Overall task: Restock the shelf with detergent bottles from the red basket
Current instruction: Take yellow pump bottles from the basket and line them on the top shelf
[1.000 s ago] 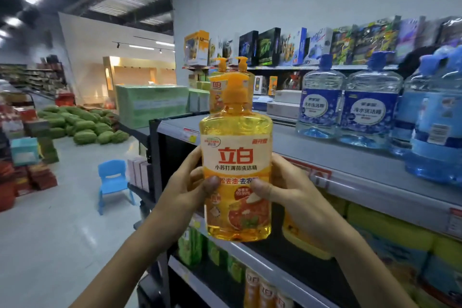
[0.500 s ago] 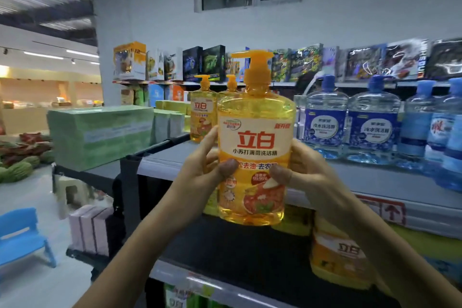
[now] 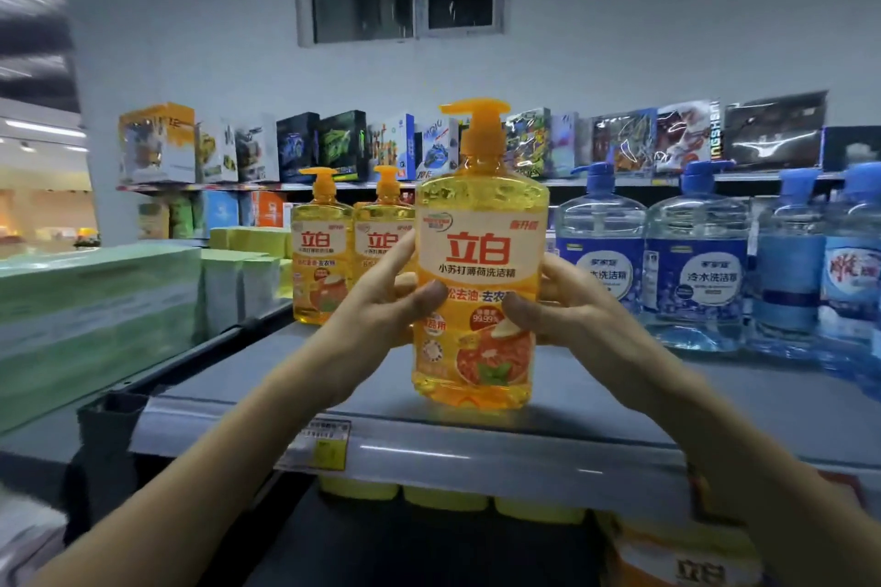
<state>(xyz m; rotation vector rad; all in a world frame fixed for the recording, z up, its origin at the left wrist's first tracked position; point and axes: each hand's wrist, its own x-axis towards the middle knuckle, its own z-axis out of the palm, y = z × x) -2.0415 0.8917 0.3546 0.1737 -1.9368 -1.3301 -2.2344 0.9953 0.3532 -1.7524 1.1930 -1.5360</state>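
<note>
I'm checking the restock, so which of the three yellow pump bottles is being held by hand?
The front yellow detergent bottle, gripped by the left hand and right hand; the other two yellow bottles stand farther back, unheld.

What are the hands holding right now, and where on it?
A yellow bottle. The left hand and right hand grip its sides at mid-height, thumbs pressed on the front label.
</note>
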